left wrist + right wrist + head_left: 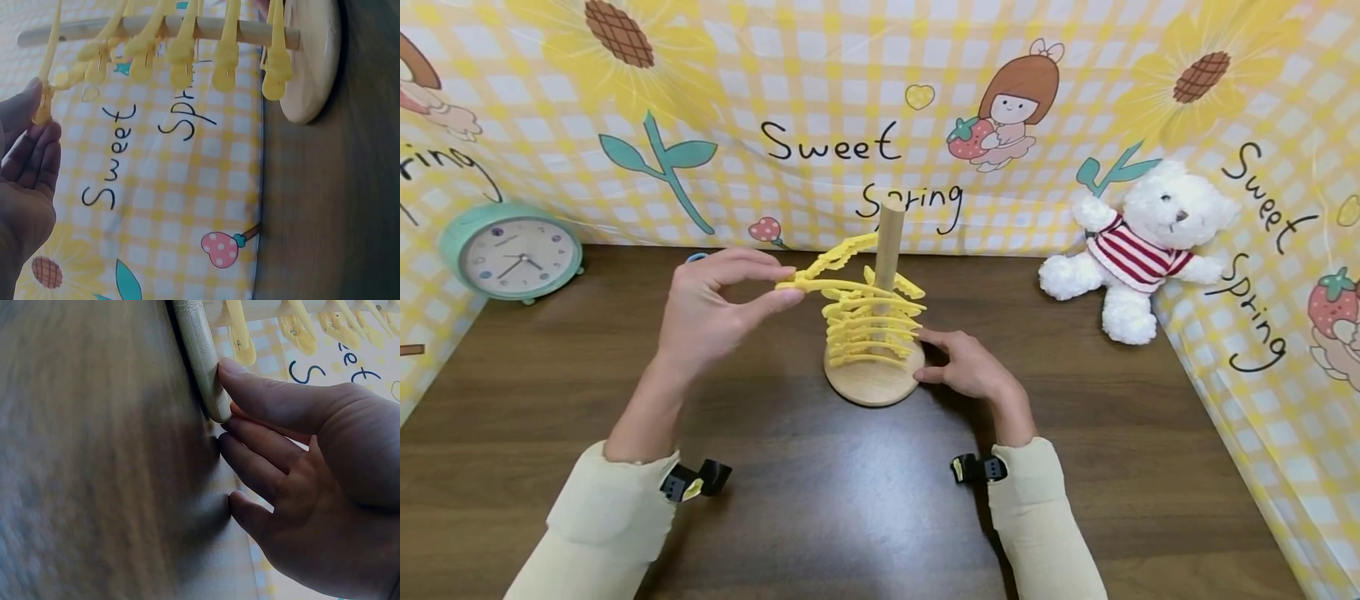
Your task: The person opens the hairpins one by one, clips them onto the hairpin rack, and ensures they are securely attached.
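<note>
My left hand (703, 308) pinches the end of a yellow hair clip (842, 252) between thumb and fingers. The two toothed arms of this clip spread around the upper part of an upright wooden post (890, 242). Below it, several more yellow hair clips (867, 322) sit one above another around the post. In the left wrist view the held clip (43, 107) is nearest the post's free end. My right hand (968, 365) holds the edge of the round wooden base (872, 389), thumb on top in the right wrist view and fingertips at the rim.
A mint-green alarm clock (520, 252) stands at the back left of the brown wooden table (760, 467). A white teddy bear (1138, 246) in a striped sweater sits at the back right. A yellow checked cloth (820, 75) hangs behind the table and along its sides.
</note>
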`<action>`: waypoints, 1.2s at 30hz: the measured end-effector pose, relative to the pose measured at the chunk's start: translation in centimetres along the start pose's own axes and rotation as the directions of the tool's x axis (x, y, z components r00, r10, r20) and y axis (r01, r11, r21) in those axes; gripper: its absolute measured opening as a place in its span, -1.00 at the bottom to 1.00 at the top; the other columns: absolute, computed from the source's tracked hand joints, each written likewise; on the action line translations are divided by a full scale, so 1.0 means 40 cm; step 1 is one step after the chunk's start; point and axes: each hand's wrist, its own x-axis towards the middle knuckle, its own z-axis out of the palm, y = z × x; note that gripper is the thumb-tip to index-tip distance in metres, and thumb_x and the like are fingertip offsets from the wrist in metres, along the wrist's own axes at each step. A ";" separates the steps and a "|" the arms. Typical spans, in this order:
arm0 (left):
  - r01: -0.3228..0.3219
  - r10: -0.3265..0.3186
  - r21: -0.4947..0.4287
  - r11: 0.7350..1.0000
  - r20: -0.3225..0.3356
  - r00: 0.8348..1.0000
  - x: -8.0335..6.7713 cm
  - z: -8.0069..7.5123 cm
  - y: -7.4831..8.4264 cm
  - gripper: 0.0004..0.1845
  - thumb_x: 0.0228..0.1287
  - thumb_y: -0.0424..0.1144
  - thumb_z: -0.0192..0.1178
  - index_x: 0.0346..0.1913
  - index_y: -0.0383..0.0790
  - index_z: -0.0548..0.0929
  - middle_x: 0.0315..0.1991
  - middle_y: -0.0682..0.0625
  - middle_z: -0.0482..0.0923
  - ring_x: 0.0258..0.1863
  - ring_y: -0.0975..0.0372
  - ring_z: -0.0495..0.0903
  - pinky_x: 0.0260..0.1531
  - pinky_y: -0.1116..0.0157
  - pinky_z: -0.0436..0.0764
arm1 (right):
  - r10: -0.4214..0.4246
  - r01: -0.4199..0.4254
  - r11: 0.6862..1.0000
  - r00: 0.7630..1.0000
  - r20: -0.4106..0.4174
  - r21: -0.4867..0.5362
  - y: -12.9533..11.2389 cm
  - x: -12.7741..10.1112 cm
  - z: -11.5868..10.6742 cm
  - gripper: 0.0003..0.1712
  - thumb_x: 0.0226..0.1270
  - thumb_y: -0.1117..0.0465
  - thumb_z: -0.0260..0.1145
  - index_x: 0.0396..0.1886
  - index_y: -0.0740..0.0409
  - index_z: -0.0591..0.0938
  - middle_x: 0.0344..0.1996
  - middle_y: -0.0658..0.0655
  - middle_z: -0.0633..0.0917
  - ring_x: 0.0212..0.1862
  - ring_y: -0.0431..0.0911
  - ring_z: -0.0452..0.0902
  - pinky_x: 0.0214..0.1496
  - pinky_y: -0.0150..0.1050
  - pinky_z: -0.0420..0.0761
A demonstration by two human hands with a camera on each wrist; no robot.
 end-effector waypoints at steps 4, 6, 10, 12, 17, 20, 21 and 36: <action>-0.053 0.053 -0.005 0.999 0.006 0.999 0.007 0.021 0.003 -0.74 -0.28 -0.52 0.49 -0.38 -0.32 0.76 -0.43 -0.12 0.69 -0.31 0.41 0.60 -0.19 0.50 0.56 | -0.003 0.003 1.000 1.000 -0.001 0.000 -0.003 -0.001 -0.001 -0.27 0.16 0.09 0.38 0.34 0.02 0.37 0.30 0.11 0.42 0.35 -0.02 0.27 0.36 -0.05 0.30; -0.063 0.064 -0.005 0.998 0.013 0.998 0.009 0.031 0.007 -0.75 -0.27 -0.49 0.50 -0.38 -0.32 0.76 -0.43 -0.12 0.69 -0.32 0.37 0.60 -0.20 0.50 0.55 | -0.005 0.005 1.000 1.000 0.000 -0.002 -0.003 -0.002 -0.001 -0.27 0.15 0.09 0.39 0.34 0.02 0.37 0.30 0.11 0.42 0.35 -0.02 0.27 0.36 -0.05 0.30; -0.066 0.065 0.006 0.998 0.025 0.998 0.012 0.048 0.010 -0.77 -0.24 -0.43 0.51 -0.38 -0.30 0.77 -0.43 -0.10 0.70 -0.35 0.38 0.61 -0.20 0.52 0.54 | -0.001 0.001 1.000 1.000 0.004 0.000 -0.003 -0.001 0.000 -0.27 0.16 0.09 0.38 0.34 0.01 0.36 0.30 0.11 0.42 0.35 -0.01 0.26 0.36 -0.05 0.30; -0.065 0.065 0.010 0.998 0.031 0.997 0.015 0.054 0.011 -0.77 -0.24 -0.41 0.51 -0.39 -0.30 0.77 -0.43 -0.09 0.70 -0.35 0.40 0.61 -0.20 0.53 0.54 | 0.001 -0.001 1.000 1.000 0.006 0.004 -0.004 -0.001 0.000 -0.27 0.16 0.09 0.38 0.34 0.00 0.36 0.30 0.11 0.41 0.35 -0.02 0.26 0.36 -0.05 0.29; -0.087 0.087 -0.004 0.996 0.049 0.995 0.026 0.066 0.015 -0.78 -0.21 -0.39 0.51 -0.37 -0.29 0.77 -0.44 -0.09 0.70 -0.37 0.32 0.62 -0.23 0.51 0.54 | 0.012 -0.012 1.000 1.000 0.008 0.005 -0.004 0.000 0.001 -0.26 0.16 0.08 0.38 0.35 0.00 0.35 0.31 0.10 0.40 0.36 -0.03 0.24 0.36 -0.05 0.29; -0.100 0.100 0.005 0.995 0.055 0.993 0.032 0.071 0.017 -0.78 -0.18 -0.36 0.50 -0.36 -0.28 0.77 -0.43 -0.08 0.70 -0.38 0.23 0.63 -0.23 0.51 0.54 | 0.019 -0.019 1.000 1.000 0.009 0.005 -0.003 0.000 0.001 -0.25 0.16 0.07 0.38 0.35 0.00 0.34 0.32 0.10 0.39 0.37 -0.03 0.23 0.36 -0.05 0.29; -0.103 0.102 0.008 0.995 0.057 0.993 0.034 0.072 0.018 -0.79 -0.17 -0.35 0.50 -0.36 -0.28 0.77 -0.43 -0.08 0.70 -0.38 0.23 0.64 -0.21 0.50 0.54 | 0.019 -0.019 1.000 1.000 0.009 0.007 -0.003 0.000 0.001 -0.25 0.16 0.07 0.38 0.35 0.00 0.34 0.32 0.10 0.39 0.37 -0.03 0.23 0.36 -0.05 0.29; -0.096 0.094 0.019 0.995 0.094 0.991 0.048 0.076 0.015 -0.78 -0.13 -0.30 0.49 -0.34 -0.25 0.76 -0.39 -0.04 0.71 -0.32 0.26 0.64 -0.16 0.49 0.53 | 0.015 -0.016 1.000 1.000 0.008 0.006 -0.003 -0.001 0.002 -0.26 0.17 0.07 0.38 0.35 0.00 0.35 0.32 0.10 0.40 0.37 -0.03 0.24 0.36 -0.04 0.29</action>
